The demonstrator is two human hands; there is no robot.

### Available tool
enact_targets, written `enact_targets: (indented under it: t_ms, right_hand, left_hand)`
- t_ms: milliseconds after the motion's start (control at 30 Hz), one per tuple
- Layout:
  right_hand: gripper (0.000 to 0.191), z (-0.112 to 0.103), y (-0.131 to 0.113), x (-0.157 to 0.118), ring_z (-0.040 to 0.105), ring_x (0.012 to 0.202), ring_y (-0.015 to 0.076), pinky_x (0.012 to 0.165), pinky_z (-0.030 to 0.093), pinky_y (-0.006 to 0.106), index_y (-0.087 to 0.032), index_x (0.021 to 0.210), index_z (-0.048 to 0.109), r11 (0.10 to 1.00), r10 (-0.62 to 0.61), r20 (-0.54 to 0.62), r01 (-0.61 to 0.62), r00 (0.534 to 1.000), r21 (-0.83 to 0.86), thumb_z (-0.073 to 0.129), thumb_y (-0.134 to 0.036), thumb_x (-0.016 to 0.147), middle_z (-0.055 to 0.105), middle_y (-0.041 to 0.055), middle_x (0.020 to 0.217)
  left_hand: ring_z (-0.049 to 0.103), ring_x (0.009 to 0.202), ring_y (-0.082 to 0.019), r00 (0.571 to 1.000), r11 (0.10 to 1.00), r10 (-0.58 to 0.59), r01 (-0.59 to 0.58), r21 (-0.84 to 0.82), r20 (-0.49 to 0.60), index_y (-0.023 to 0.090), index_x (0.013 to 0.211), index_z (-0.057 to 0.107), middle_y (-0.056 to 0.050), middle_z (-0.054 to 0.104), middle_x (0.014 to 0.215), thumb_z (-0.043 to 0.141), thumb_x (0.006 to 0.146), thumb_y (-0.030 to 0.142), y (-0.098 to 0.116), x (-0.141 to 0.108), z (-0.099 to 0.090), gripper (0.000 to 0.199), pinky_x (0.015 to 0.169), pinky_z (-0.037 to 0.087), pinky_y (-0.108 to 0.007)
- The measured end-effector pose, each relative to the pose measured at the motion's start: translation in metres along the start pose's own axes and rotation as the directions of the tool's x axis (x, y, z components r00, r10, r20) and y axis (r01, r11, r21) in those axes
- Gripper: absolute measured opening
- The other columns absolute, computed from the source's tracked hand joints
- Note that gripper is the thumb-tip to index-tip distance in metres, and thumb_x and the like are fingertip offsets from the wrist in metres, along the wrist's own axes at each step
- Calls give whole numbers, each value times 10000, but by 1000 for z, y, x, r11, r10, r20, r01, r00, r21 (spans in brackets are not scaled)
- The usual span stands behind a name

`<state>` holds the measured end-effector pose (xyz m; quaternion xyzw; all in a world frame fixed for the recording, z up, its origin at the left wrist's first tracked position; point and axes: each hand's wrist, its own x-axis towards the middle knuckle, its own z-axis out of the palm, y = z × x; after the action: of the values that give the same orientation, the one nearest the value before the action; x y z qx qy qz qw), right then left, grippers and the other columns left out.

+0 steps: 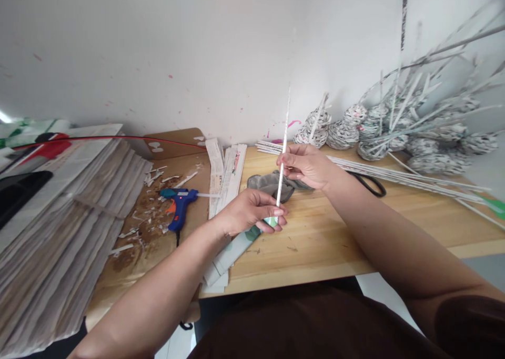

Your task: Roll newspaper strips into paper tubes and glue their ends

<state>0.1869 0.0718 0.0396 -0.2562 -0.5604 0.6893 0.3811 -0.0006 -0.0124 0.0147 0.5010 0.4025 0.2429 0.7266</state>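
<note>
A thin white rolled paper stick (284, 143) stands nearly upright over the table, tapering toward its tip. My right hand (305, 164) pinches it partway up between thumb and fingertips. Around its lower end are the closed thumb and fingers of my left hand (256, 210). From under the left hand a flat paper strip (236, 249), pale with green patches, slants down to the left; it appears to join the stick's base, though the fingers cover that spot. Behind both hands lies a crumpled grey cloth (268, 182).
Several cut paper strips (233, 172) lie left of centre, beside a blue glue gun (181, 207) on stained cardboard (158, 246) with scraps. Stacked newspapers (71, 232) fill the left. Finished paper sticks (402, 176) and woven paper shapes (342, 132) occupy the right, near a black loop (373, 185).
</note>
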Motion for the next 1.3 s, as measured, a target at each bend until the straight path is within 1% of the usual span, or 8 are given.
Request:
enact_targets:
  t_ms: [133,300,433,567,667,867,1067,1300]
  right_hand:
    - [310,1,-1,0,483,514,76,365,219,166,-108,799,690,999,17,61,-14,998,-38,793,-384,702,589,27,601]
    - [310,3,0,1,404,453,44,357,192,166,-121,662,629,1000,-24,-42,24,999,-15,821,-364,667,539,-6,546]
    - [294,2,0,0,459,488,66,370,224,172,-117,795,689,999,40,56,-39,998,-24,772,-391,728,580,19,597]
    - [307,6,1,-1,435,442,49,362,207,176,-111,679,672,999,9,35,-8,999,-34,816,-382,670,598,25,581]
    - [303,10,-1,-3,452,451,54,363,222,175,-116,672,670,998,-35,28,36,999,-44,814,-384,672,615,30,594]
    - [233,22,-9,-14,492,487,71,386,266,176,-129,806,722,995,-6,220,28,975,-100,772,-346,735,615,27,596]
    - [239,40,-6,-16,437,445,58,376,230,180,-136,696,674,995,-87,197,96,976,-34,791,-345,709,575,3,542]
    - [221,50,-3,-22,482,493,72,392,248,182,-145,794,691,987,13,261,29,965,-155,771,-342,736,604,13,602]
  left_hand:
    - [668,654,-159,1000,1000,-1,1,9,-10,92,894,706,-114,704,802,779,701,382,2,0,0,356,572,512,-260]
    - [674,664,-168,1000,999,-19,19,36,15,93,912,702,-116,704,823,770,708,392,4,-1,-1,368,578,522,-268]
    - [680,672,-178,999,998,-34,32,51,30,101,909,705,-109,701,817,765,713,398,5,-4,-2,361,577,532,-277]
    - [685,696,-180,998,997,-43,41,59,36,108,923,708,-104,703,827,759,724,383,9,-10,0,343,595,543,-279]
    - [680,697,-168,999,996,-46,45,74,5,110,932,712,-96,703,821,757,730,371,12,-20,3,333,618,549,-280]
    - [677,753,-167,999,994,-44,47,102,-27,127,951,721,-100,714,871,733,753,360,16,-46,12,306,636,552,-267]
    - [676,762,-147,995,989,-46,57,136,-83,136,953,725,-89,725,881,715,768,337,9,-69,23,273,687,560,-265]
    - [676,738,-145,980,993,-19,41,109,-196,125,887,732,-83,721,841,735,742,345,-3,-91,26,263,661,563,-252]
